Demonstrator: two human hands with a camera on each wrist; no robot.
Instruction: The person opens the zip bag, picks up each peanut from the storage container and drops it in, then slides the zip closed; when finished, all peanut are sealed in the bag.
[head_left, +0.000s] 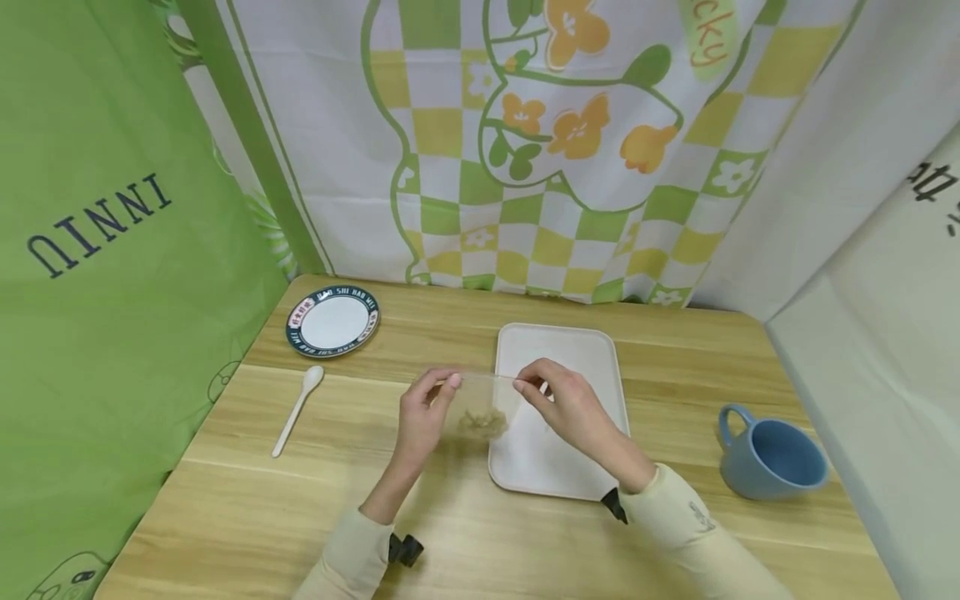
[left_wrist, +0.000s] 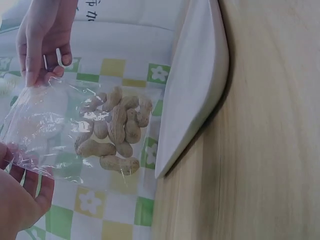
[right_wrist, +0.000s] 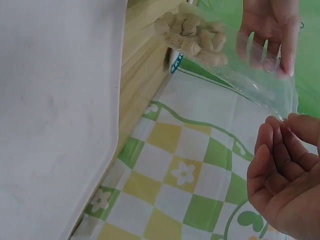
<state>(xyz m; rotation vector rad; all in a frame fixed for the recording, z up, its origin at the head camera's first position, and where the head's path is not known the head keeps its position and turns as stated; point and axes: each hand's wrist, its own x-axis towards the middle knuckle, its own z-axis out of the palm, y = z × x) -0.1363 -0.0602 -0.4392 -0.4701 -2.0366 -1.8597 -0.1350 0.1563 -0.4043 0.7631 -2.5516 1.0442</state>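
Observation:
A clear plastic bag (left_wrist: 50,112) hangs between both hands, held by its upper edge. Peanuts in their shells (left_wrist: 117,125) lie gathered at the bag's bottom; in the head view the peanuts (head_left: 482,423) look blurred. My left hand (head_left: 423,417) pinches one top corner between thumb and fingers. The opposite corner is pinched by my right hand (head_left: 566,404), which is over the white tray (head_left: 555,467). In the right wrist view the bag (right_wrist: 260,85) stretches from the right hand (right_wrist: 290,175) across to the left hand (right_wrist: 270,35).
At the back left stands a plate (head_left: 333,321) with a dark patterned rim. A white spoon (head_left: 298,408) lies in front of it. On the right is a blue mug (head_left: 772,458). A patterned curtain (head_left: 540,167) hangs behind the wooden table (head_left: 225,508).

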